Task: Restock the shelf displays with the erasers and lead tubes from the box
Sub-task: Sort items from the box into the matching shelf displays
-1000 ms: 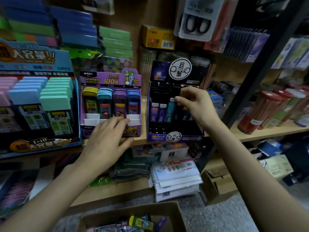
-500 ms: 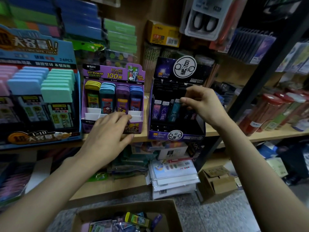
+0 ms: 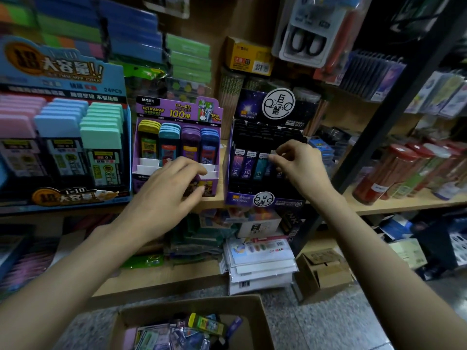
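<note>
A black display box (image 3: 262, 198) of dark lead tubes stands on the wooden shelf (image 3: 404, 202). My right hand (image 3: 300, 168) pinches the top of one lead tube (image 3: 271, 157) in its front row, beside three upright tubes. To the left is a purple display box (image 3: 177, 109) with yellow, teal, purple and blue lead cases. My left hand (image 3: 166, 195) holds its front wall, fingers over the white dividers and thumb on the front face. Below, an open cardboard box (image 3: 255, 314) on the floor holds several loose packets and a yellow-capped case (image 3: 206, 323).
A large blue display (image 3: 63, 72) with pink, blue and green erasers fills the left of the shelf. Red-lidded jars (image 3: 394, 170) stand at the right behind a black upright post (image 3: 379, 130). Stacked packets (image 3: 260, 263) and a small carton (image 3: 326, 271) sit on the lower shelf.
My right hand has shifted slightly down and right along the black display's front row, still pinching the tube. My left hand stays on the purple display.
</note>
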`<state>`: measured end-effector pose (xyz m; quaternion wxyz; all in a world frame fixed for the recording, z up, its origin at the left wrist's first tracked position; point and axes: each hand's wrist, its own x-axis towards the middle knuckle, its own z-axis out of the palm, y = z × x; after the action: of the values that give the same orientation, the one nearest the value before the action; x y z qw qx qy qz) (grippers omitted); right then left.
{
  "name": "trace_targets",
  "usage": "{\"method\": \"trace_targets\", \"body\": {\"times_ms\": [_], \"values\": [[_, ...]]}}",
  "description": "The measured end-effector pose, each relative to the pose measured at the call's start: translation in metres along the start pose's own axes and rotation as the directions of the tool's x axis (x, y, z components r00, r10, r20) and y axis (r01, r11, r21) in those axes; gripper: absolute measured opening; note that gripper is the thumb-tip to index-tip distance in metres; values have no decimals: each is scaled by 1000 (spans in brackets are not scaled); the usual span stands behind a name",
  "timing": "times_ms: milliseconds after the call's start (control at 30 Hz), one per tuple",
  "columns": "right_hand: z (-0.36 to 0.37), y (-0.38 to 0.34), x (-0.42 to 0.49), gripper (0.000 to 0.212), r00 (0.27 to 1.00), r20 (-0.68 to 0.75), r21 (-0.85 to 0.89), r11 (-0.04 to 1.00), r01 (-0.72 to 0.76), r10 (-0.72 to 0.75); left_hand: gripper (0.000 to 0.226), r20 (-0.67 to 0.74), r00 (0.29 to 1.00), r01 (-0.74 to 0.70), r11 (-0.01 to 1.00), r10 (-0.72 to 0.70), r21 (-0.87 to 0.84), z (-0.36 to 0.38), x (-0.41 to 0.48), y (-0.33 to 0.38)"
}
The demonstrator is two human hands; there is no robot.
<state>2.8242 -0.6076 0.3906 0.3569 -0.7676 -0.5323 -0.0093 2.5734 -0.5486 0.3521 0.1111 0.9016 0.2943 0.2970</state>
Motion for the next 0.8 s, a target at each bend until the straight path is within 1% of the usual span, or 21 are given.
{"method": "trace_targets", "body": {"times_ms": [67,100,167,200,267,333,400,467,500,567,700,767,800], "values": [[-13,1,-12,27,999,30,-71,996,48,-46,26,55,998,-41,999,42,-22,-2,-9,-2],[-17,2,-22,25,994,60,-119,988,94,-88,24,108,993,-41,999,43,-19,-1,-16,-3],[-20,5,-48,21,971,162,-161,965,204,-178,22,291,957,-22,999,10,38,10,-34,-7],[-17,8,-64,20,952,225,-156,956,247,-209,23,406,914,-22,997,-10,74,18,-45,-10],[-6,16,-97,19,906,358,-162,941,299,-226,26,596,801,2,996,-53,85,40,-70,-17],[11,30,-129,19,851,491,-195,928,316,-187,26,693,713,82,994,-108,71,66,-98,-29],[33,47,-159,21,788,610,-218,937,272,-87,21,721,666,200,977,-191,74,93,-129,-43],[60,66,-187,22,710,704,-247,943,222,18,18,714,633,381,923,-299,49,122,-163,-56],[75,77,-201,21,673,737,-261,946,191,67,19,706,612,462,885,-356,46,136,-181,-61],[104,98,-226,18,619,766,-283,955,84,172,23,686,563,576,814,-461,75,163,-216,-69],[158,131,-267,20,598,731,-259,944,-203,329,29,632,457,729,671,-626,136,205,-272,-82],[182,141,-283,26,595,715,-218,926,-308,366,35,563,421,789,594,-711,159,219,-288,-85],[194,145,-289,31,598,711,-196,921,-336,369,37,528,403,820,552,-747,155,226,-294,-85]]}}
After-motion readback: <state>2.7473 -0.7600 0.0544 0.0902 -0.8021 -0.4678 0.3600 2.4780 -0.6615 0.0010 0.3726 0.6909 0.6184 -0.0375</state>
